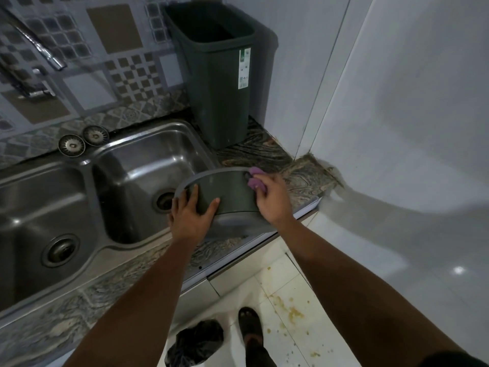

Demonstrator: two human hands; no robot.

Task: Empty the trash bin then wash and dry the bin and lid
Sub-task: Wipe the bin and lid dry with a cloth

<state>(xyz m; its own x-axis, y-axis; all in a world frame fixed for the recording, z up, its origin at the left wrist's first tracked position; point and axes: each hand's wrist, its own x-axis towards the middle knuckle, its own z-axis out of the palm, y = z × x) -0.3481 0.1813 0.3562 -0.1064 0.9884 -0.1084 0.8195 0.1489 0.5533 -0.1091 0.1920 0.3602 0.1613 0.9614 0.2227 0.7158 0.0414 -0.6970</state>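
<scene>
The dark green trash bin (217,75) stands upright and open on the counter in the back corner, right of the sink. Its dark green lid (230,193) is held tilted over the right edge of the right sink basin (148,165). My left hand (191,214) grips the lid's near left side, thumb on its inner face and fingers round the rim. My right hand (272,198) holds a purple cloth (255,178) against the lid's far right edge.
A double steel sink fills the left, with two loose strainers (82,140) on its back rim and a tap (39,46) at upper left. A white wall (397,102) closes the right. On the stained floor below lie a black trash bag (195,343) and my sandalled foot (251,329).
</scene>
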